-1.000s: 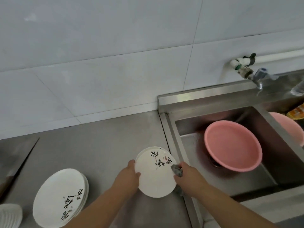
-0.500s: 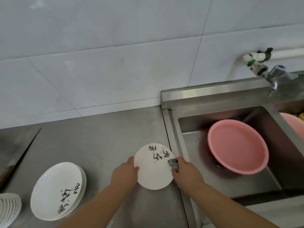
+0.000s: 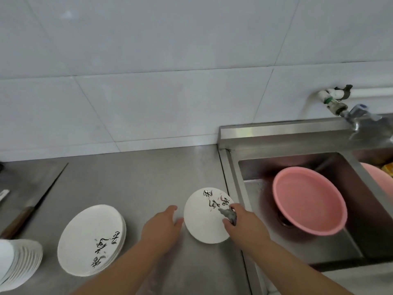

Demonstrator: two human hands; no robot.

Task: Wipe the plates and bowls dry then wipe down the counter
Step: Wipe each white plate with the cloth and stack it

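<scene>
Lower centre: right hand (image 3: pixel 244 225) pinches a cloth (image 3: pixel 229 215) against the plate (image 3: pixel 202 222); left hand (image 3: pixel 163 227), fingers loose and empty, sits just left of it.

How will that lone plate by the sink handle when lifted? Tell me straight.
The plate looks rigid and glazed, probably ceramic, so it should keep its shape but could chip against the steel counter. Its smooth surface may be slippery if damp. It is shallow and round, so on edge it could roll toward the sink.
</scene>
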